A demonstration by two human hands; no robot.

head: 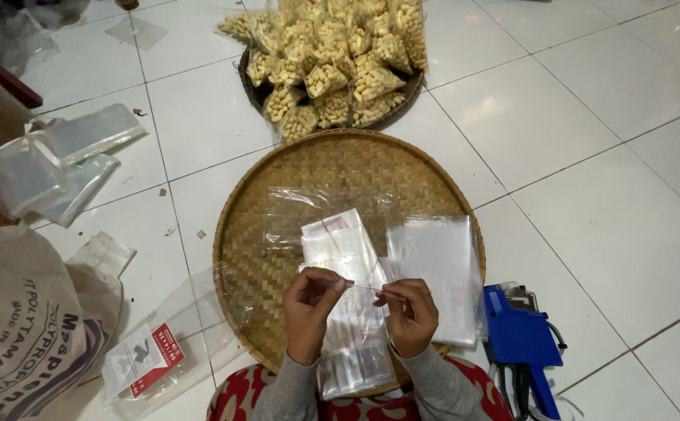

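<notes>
Now the left hand (311, 304) and the right hand (410, 312) both pinch a thin clear plastic bag (348, 257) over the round woven tray (278, 195).

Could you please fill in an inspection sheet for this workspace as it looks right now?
Surface: white tiled floor; round woven bamboo tray in front of the person.
Job's things: left hand and right hand pinch one clear plastic bag between them; stack of clear bags on the tray.
Clutter: blue label gun; loose plastic bags; printed sack; red-and-white card.
Grippers: both hands closed on the bag.
Cables: nothing seen.
Surroundings: dark basket heaped with packed snack bags.
</notes>
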